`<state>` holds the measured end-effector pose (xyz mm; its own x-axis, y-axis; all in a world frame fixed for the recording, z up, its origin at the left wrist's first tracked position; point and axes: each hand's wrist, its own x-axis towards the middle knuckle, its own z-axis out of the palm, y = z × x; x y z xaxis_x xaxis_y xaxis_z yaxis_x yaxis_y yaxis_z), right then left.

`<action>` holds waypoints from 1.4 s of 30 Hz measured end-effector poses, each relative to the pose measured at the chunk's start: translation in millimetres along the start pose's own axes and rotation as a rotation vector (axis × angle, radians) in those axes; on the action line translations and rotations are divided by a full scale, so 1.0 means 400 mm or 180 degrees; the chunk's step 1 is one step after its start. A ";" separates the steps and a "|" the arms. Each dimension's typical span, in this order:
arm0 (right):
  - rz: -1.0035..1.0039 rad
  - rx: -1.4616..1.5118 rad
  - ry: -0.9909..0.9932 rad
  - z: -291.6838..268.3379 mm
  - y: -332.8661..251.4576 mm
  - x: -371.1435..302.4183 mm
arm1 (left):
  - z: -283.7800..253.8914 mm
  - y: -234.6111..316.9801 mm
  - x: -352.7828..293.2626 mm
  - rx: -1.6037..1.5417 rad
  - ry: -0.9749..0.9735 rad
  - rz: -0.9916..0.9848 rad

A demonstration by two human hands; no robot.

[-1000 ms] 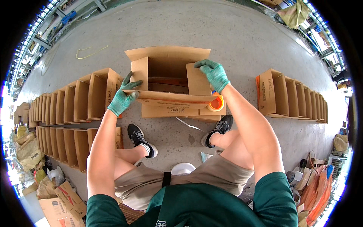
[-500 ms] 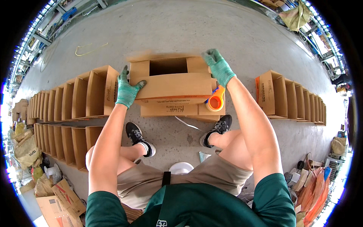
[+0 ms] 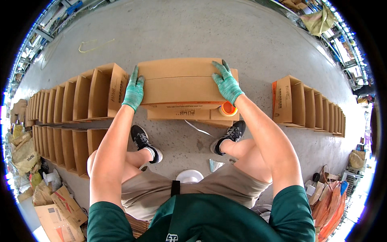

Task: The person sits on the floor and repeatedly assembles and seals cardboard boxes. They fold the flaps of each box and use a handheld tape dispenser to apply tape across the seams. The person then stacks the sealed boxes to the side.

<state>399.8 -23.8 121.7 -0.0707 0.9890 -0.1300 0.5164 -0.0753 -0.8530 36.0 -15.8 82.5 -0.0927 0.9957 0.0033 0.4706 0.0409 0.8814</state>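
Note:
In front of me sits a cardboard box [image 3: 181,88] with its two long top flaps folded down, meeting at a seam across the middle. My left hand [image 3: 134,89], in a green glove with darkened fingertips, lies along the box's left edge with fingers stretched out. On the top at the right rests my right hand [image 3: 227,84], gloved alike, its fingers extended over the flaps. Just below that hand an orange tape roll or dispenser [image 3: 228,109] shows in part. Under the box is flattened or stacked cardboard [image 3: 173,114] with dark print.
Two rows of open-topped boxes [image 3: 82,97] stand at the left, another row [image 3: 308,103] at the right. A white round stool [image 3: 189,176] is between my legs. Cartons [image 3: 60,218] lie lower left, orange sacking [image 3: 328,205] lower right. A yellow strap [image 3: 96,46] lies on the floor.
The box's top opening is now covered by the folded flaps. My right hand has come down onto the top, and my left hand has turned along the left edge.

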 end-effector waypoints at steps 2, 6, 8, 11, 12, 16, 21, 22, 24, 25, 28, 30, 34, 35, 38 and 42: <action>-0.0093 0.0151 -0.0016 0.008 0.010 -0.005 | 0.000 -0.009 0.006 0.0045 0.0077 0.0063; -0.0285 0.0373 0.0066 0.012 0.028 -0.014 | 0.001 -0.005 -0.002 0.0406 0.0067 -0.0111; -0.0462 0.0458 0.0012 0.011 0.058 -0.005 | 0.011 -0.002 -0.004 0.0489 0.0284 0.0255; 0.0197 0.0499 -0.0361 -0.029 0.058 0.006 | 0.001 0.022 -0.007 0.0684 0.0176 -0.0210; 0.0523 0.1102 -0.0121 -0.029 0.093 0.021 | 0.000 0.017 -0.009 0.0729 0.0188 -0.0273; 0.0898 -0.1432 -0.0433 -0.086 0.312 0.063 | 0.029 -0.001 0.002 0.0815 0.0392 0.0122; 0.0760 -0.2888 -0.1535 0.022 0.454 -0.009 | 0.031 0.004 0.000 0.0632 0.0298 0.0058; 0.0781 -0.2808 -0.1383 0.041 0.490 -0.015 | 0.041 -0.008 0.002 0.0580 0.0350 0.0237; 0.1074 -0.2724 -0.1021 0.122 0.446 -0.026 | 0.007 -0.033 -0.004 0.0638 0.0428 0.0246; 0.1231 -0.2678 -0.0843 0.153 0.420 -0.027 | -0.003 -0.030 -0.010 0.0680 0.0393 0.0125; 0.0868 -0.2707 -0.0621 0.056 0.514 -0.025 | 0.047 0.005 0.000 0.0570 0.0277 0.0284; 0.1024 -0.2113 0.0011 -0.007 0.413 0.032 | 0.033 -0.006 0.001 0.0562 0.0335 0.0234; -0.0069 0.1115 0.1225 -0.137 0.062 0.121 | -0.002 -0.021 -0.006 0.0577 0.0319 0.0018; -0.0392 0.1523 0.1234 -0.190 0.035 0.134 | 0.009 -0.015 -0.002 0.0506 0.0291 0.0010; -0.0254 0.1877 0.0347 -0.200 -0.161 0.099 | 0.003 -0.006 -0.006 0.0461 0.0251 -0.0132; -0.0599 0.1035 -0.0733 -0.123 -0.205 0.089 | 0.021 0.020 -0.007 0.0265 0.0140 -0.0185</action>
<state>396.7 23.9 212.0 -0.3453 0.9379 -0.0351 0.1835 0.0308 -0.9825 47.4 -17.7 85.5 -0.1595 0.9869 -0.0245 0.5344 0.1072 0.8384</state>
